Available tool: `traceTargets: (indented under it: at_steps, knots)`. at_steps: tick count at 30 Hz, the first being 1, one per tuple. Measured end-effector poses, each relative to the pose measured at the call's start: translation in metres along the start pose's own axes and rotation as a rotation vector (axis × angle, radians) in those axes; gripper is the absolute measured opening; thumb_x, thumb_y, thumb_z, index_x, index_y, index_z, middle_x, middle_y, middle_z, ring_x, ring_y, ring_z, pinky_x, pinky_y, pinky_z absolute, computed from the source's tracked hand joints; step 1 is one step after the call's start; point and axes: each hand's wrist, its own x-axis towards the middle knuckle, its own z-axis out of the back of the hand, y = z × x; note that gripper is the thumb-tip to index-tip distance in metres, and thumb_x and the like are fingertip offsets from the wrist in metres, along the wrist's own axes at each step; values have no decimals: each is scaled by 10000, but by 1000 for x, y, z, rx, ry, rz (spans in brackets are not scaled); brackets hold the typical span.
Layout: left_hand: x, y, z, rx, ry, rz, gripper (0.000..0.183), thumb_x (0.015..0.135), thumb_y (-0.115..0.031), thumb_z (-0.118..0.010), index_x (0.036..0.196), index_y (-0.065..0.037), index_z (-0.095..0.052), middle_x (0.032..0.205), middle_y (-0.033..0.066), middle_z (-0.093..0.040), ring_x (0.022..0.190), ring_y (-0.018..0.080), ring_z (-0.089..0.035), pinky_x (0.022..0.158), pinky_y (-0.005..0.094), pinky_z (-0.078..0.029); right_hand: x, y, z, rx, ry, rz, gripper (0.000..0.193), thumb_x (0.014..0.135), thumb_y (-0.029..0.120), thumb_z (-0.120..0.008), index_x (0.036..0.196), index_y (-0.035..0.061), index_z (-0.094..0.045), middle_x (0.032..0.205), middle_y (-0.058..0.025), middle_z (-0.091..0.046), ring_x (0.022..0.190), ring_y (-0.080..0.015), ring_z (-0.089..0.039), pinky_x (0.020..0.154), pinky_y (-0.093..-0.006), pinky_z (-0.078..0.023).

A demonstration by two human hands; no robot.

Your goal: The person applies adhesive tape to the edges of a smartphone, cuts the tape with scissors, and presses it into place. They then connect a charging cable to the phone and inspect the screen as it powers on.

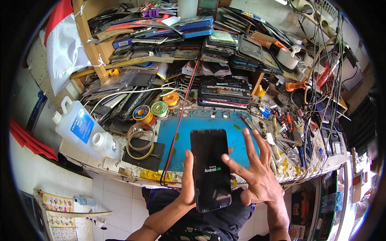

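Upright in my left hand point(187, 181) is a black smartphone point(210, 184), its screen lit with a small white and green start-up logo. The left thumb lies along the phone's left edge, and a fingertip shows past its right edge; the other fingers are hidden behind. My right hand point(259, 176) is open beside the phone, fingers spread. Its index fingertip reaches the phone's right edge; I cannot tell whether it touches. Under and beyond the phone lies a blue work mat point(183, 128) on the bench.
Stacks of old phones and screens point(225, 90) line the back. Left stand a large white bottle point(78, 124), a small bottle point(105, 144), wire spools point(142, 113) and tape rolls point(140, 136). Screwdrivers point(288, 120) and tools crowd the right. A red cable point(185, 98) crosses the mat; more cables point(321, 104) hang right.
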Motion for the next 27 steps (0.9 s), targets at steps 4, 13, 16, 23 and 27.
traceTargets:
  at_steps: [4,13,16,23,27]
  knots:
    - [-7,9,2,107,-7,105,825,972,-682,-264,1451,-16,-347,1313,187,-554,1138,264,-609,962,392,-514,11,-9,2,-103,-7,38,905,787,892,-171,1448,350,-469,1598,-228,-166,1430,-486,-175,1125,-587,-120]
    - [2,-1,9,326,47,-96,1034,875,-808,-303,1488,24,-271,1306,165,-543,1102,232,-582,939,371,-487,-10,-4,-11,774,-197,-303,1032,799,611,-699,1514,6,-264,1441,-255,-441,1245,-382,-529,1031,-467,-433]
    - [12,-5,2,611,55,-312,1018,869,-790,-357,1458,39,-318,1329,151,-541,1165,220,-569,986,358,-475,-15,15,-27,866,-115,-209,1304,634,399,-917,1543,9,-68,1392,-274,-476,1208,-375,-564,1016,-471,-455]
    - [29,-4,-8,669,134,-381,957,862,-703,-497,1421,61,-358,1326,168,-554,1202,234,-574,1020,366,-463,10,10,-35,930,-215,-278,1279,609,95,-889,1553,63,-27,1195,-243,-581,1114,-327,-616,996,-431,-487]
    - [27,0,4,630,-20,-372,776,975,-481,-520,1463,71,-276,1468,190,-400,1328,238,-448,1088,371,-389,20,-11,-28,717,-227,-378,1229,585,80,-862,1552,72,-103,1170,-262,-604,1086,-344,-631,999,-433,-481]
